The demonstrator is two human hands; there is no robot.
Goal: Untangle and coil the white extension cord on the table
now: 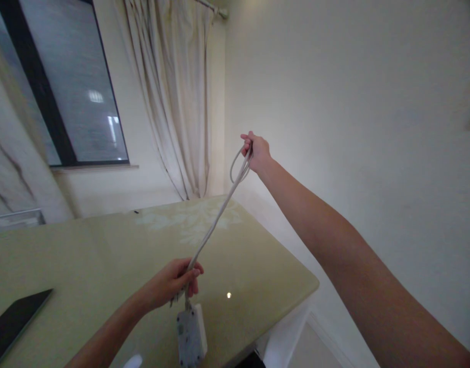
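Observation:
A white cord point(222, 208) runs taut and slanting between my two hands, its strands lying close together. High in front of the wall corner, my right hand point(257, 150) is closed around its upper end, where a loop hangs down. My left hand point(183, 278) grips the cord lower down, above the tabletop. Just below that hand is a white power strip point(191, 335), its screwed underside facing me and the cord entering its top. Something pronged shows partly beside my left palm, mostly hidden, so I cannot make out its kind.
The pale greenish glossy table point(104, 255) has a rounded corner at right. A dark flat panel point(18, 324) lies at its left. Behind stand a cream curtain point(181, 102) and a dark-framed window point(76, 82). A plain wall point(353, 128) rises along the right.

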